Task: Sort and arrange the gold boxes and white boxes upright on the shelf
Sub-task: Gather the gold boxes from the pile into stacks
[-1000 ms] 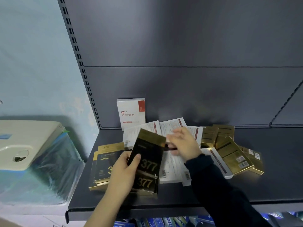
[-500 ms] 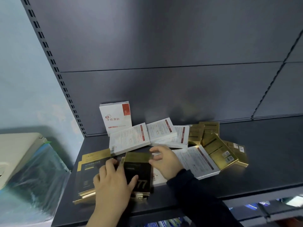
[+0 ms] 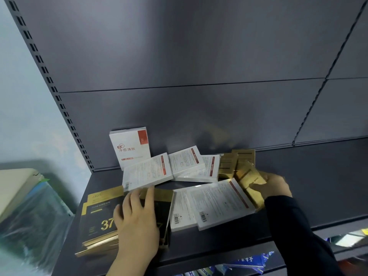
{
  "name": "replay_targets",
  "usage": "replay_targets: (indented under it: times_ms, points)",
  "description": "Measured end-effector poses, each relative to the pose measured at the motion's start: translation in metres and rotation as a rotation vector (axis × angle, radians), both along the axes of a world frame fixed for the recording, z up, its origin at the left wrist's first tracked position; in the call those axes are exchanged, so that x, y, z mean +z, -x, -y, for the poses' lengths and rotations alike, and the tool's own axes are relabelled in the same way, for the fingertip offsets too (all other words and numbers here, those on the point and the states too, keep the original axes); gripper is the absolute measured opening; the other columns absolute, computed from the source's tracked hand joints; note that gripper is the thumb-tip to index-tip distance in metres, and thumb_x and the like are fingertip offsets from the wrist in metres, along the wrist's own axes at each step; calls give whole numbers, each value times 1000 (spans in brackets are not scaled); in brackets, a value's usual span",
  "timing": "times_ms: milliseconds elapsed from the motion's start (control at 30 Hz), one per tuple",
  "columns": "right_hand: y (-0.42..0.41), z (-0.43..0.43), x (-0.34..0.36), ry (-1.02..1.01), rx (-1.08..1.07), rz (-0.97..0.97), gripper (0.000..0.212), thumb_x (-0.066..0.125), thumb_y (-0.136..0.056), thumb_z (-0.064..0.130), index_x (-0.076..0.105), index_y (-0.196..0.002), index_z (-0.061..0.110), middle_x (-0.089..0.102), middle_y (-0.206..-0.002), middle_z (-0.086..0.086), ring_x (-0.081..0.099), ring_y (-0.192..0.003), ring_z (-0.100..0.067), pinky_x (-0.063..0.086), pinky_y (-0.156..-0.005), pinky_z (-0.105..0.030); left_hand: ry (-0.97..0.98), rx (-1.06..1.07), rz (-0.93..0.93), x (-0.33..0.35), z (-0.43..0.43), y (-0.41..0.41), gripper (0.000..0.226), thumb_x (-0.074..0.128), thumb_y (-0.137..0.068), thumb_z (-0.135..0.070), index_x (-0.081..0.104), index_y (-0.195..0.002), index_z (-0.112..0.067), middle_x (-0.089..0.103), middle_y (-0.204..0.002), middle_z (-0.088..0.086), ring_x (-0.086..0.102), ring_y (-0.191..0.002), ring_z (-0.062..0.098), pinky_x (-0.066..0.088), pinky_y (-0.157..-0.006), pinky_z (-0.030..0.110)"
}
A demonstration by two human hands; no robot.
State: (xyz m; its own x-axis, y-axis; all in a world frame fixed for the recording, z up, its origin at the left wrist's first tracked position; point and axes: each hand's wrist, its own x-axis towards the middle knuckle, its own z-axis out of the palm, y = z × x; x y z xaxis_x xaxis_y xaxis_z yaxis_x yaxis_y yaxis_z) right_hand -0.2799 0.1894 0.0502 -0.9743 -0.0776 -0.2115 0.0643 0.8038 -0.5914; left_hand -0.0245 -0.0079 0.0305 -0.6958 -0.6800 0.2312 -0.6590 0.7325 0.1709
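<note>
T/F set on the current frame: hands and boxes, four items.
1. One white box stands upright at the back of the shelf. True.
2. The right hand holds nothing. False: it grips a gold box.
3. The left hand rests on a black-and-gold box that lies flat. True.
4. Every white box is upright. False: several flat white boxes lie mid-shelf.
</note>
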Motion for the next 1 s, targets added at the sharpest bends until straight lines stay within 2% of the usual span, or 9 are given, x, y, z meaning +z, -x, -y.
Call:
replay_targets:
  times_ms: [100, 200, 367, 467, 533, 633, 733, 833, 1000]
  points:
    - [-19, 5, 21, 96, -7, -266, 15, 59, -82, 28, 61, -77, 14, 62, -74, -6, 58, -69, -26, 49, -68, -34, -247, -174, -146, 11, -11, 11, 74, 76, -69, -15, 44, -135, -26, 42, -133, 5, 42, -124, 25, 36, -103, 44]
    - [-49, 25, 35, 284, 170, -398, 12, 59, -86, 23, 57, -74, 23, 59, -68, 6, 55, -64, -11, 42, -60, -27, -933, -337, -380, 33, -28, 27, 49, 64, -88, -21, 40, -127, -38, 43, -132, -13, 44, -119, 1, 33, -100, 19]
    - [-113, 63, 34, 537, 571, -344, 25, 61, -86, 16, 59, -102, 36, 64, -94, 20, 61, -87, 8, 52, -74, -11, -1515, -300, -667, 52, -36, 49, 39, 60, -87, -31, 50, -126, -34, 70, -112, -2, 68, -101, 18, 56, -78, 26]
    - [-139, 77, 20, 350, 863, -516, 42, 58, -82, 31, 56, -124, 33, 55, -122, 25, 47, -113, 13, 37, -98, -8, -1433, -131, -788, 51, -24, 45, 31, 61, -88, -30, 58, -118, -21, 71, -110, 6, 67, -104, 23, 54, -91, 41]
    - [-139, 80, 14, 406, 922, -426, 43, 59, -82, 29, 58, -125, 30, 54, -129, 22, 45, -121, 10, 34, -104, -11, -1387, 12, -884, 47, -12, 37, 22, 54, -95, -19, 62, -115, -16, 72, -103, 10, 70, -93, 23, 58, -79, 38]
    - [-130, 83, 16, 515, 823, -347, 32, 63, -84, 19, 58, -110, 38, 55, -117, 28, 48, -113, 12, 39, -97, -12, -1354, 82, -924, 45, 5, 18, 22, 49, -97, -20, 61, -116, -23, 71, -103, 7, 69, -88, 20, 51, -55, 26]
    - [-125, 92, 18, 630, 704, -59, 34, 63, -86, 19, 48, -101, 46, 54, -108, 27, 53, -104, 7, 44, -83, -14, -1278, 100, -932, 41, 17, 0, 22, 49, -97, -21, 62, -112, -31, 72, -100, 1, 68, -88, 18, 53, -60, 31]
    - [-130, 109, 10, 798, 633, 340, 35, 63, -87, 13, 47, -112, 31, 64, -109, 5, 65, -97, -13, 57, -75, -29, -1179, 42, -830, 36, 23, -14, 24, 51, -96, -24, 60, -114, -36, 71, -104, -3, 69, -93, 15, 59, -76, 38]
    - [-148, 129, -11, 712, 606, 335, 46, 67, -82, 10, 46, -120, 24, 68, -102, 0, 67, -93, -14, 58, -76, -32, -602, 0, -473, 23, 30, -25, 36, 62, -86, -32, 49, -116, -49, 65, -100, -19, 59, -99, 5, 53, -87, 29]
